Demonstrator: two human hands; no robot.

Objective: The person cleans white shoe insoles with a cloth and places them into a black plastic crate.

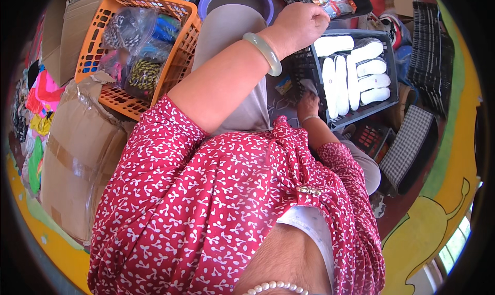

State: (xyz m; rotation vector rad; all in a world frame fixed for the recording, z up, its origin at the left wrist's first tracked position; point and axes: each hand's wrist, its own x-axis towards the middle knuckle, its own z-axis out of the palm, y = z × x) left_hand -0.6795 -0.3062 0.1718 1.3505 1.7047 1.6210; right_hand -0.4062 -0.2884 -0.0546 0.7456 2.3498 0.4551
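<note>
My left hand (305,25), with a pale bangle at the wrist, is raised over the far left corner of a dark plastic crate (356,34). Its fingers are curled closed, and whatever they hold is hidden. Lower down, beside the crate's left wall, my right hand (308,105) is closed on a small greyish-white piece (309,85) that looks like soft fabric. Inside the crate lie several long white pieces with rounded ends (341,83), shaped like shoe soles, some upright and some stacked.
On the left stands an orange basket (188,50) with bagged cords, beside a cardboard box (77,156). A purple basin (269,9) is at the far side. Small orange packets (336,1) sit beyond the crate. Houndstooth-patterned pieces (407,145) lie on the right.
</note>
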